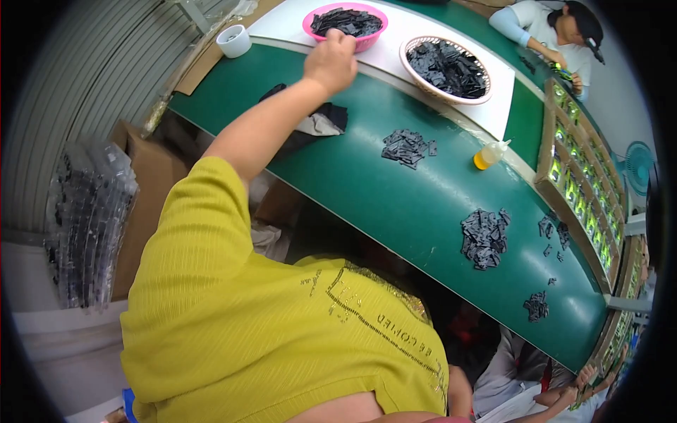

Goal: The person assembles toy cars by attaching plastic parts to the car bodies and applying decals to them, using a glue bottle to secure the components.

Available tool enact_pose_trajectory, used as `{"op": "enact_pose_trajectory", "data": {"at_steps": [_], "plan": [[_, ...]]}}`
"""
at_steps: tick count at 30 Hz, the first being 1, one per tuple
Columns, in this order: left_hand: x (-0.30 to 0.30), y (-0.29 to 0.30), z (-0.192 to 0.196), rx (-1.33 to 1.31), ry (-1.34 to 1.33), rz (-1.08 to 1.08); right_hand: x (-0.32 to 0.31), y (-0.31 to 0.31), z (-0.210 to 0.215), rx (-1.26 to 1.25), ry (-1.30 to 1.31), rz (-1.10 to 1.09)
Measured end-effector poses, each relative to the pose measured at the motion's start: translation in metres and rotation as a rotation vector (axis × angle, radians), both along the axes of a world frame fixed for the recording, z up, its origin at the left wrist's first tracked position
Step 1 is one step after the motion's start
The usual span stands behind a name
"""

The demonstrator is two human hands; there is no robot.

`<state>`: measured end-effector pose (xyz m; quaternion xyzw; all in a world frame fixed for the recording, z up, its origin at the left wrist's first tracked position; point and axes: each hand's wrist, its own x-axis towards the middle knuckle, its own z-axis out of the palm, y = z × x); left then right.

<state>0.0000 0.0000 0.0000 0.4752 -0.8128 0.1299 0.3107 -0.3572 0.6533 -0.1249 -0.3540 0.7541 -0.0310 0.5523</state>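
Note:
My left hand reaches across to the pink basket at the top of the head view. Its fingers curl over the near rim, at the edge of a heap of flat black plastic pieces. Whatever sits between the fingertips is too hidden to make out. To the right stands a beige slotted basket, also full of black plastic pieces. Part of my right arm shows at the lower edge; the right hand is outside the picture.
Loose black piles lie along the green table. A squeeze bottle with yellow liquid stands beside a compartmented cardboard tray. A white cup-like roll sits far left. Dark cloth lies under my forearm. A co-worker handles parts at far right.

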Motion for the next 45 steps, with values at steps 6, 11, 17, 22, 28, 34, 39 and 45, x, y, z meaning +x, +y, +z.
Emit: {"op": "enact_pose_trajectory", "data": {"at_steps": [6, 11, 17, 22, 28, 34, 39, 45], "plan": [[0.013, -0.064, -0.002, 0.217, -0.112, 0.225, 0.063, -0.164, 0.256, -0.831, -0.020, -0.447], [0.067, -0.079, 0.000, 0.224, -0.168, 0.271, 0.164, -0.256, 0.335, -0.814, -0.621, -0.276], [0.065, -0.074, -0.005, -0.054, -0.123, 0.180, 0.136, -0.242, 0.329, -0.922, -0.576, -0.140], [-0.054, -0.006, -0.003, 0.171, 0.243, -0.043, 0.109, -0.241, 0.312, -1.066, -0.584, 0.122], [-0.106, -0.046, -0.035, 0.996, 0.950, 0.057, 0.086, -0.218, 0.311, -1.296, -0.421, 0.413], [-0.103, -0.037, -0.017, 0.735, 0.979, -0.082, -0.001, -0.189, 0.196, -0.861, -0.149, -0.371], [-0.057, -0.022, -0.009, 0.929, 0.966, 0.018, -0.051, -0.136, 0.170, -0.769, 0.053, -0.252], [-0.098, 0.109, 0.001, 0.604, 1.030, -0.308, -0.141, -0.093, 0.154, -0.610, 0.261, -0.683]]}}
